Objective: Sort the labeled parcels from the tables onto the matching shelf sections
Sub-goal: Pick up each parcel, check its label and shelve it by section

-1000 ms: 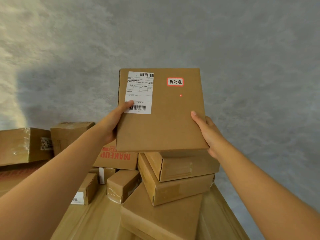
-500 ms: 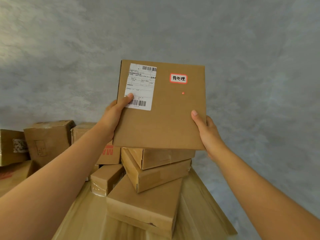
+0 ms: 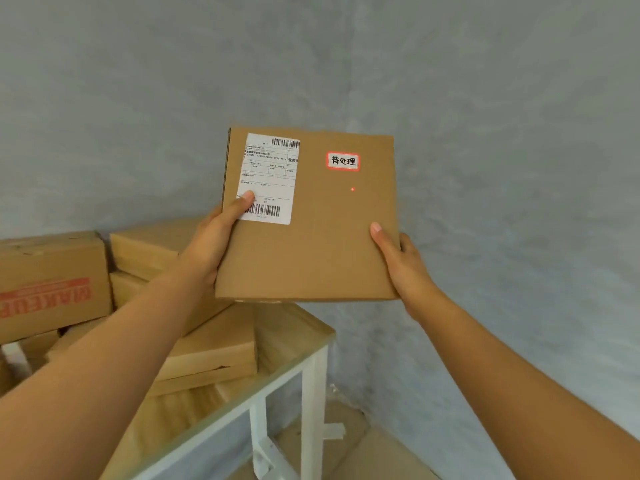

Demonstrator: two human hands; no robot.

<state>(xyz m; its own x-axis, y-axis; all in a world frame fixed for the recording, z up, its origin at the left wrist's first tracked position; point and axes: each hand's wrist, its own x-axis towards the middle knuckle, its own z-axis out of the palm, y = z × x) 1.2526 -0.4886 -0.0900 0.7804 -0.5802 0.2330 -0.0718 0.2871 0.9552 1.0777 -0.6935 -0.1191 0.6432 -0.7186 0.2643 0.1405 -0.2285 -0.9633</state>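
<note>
Both hands hold one flat cardboard parcel up in the air, its broad face turned toward the camera: the left hand grips the parcel's left edge with the thumb pressed onto the lower corner of the white shipping label, and the right hand grips the lower right edge with the thumb laid on the face and the fingers wrapped behind, out of sight. Above the right thumb sits a small red-bordered sticker with handwritten characters, and a tiny red dot shows just below it. Beneath the held parcel, and apart from it, stands a wooden-topped table with white legs. Under the left forearm lie stacked brown boxes, and further left of the grip sits a box with red MAKEUP lettering, printed upside down. A grey wall is behind everything.
</note>
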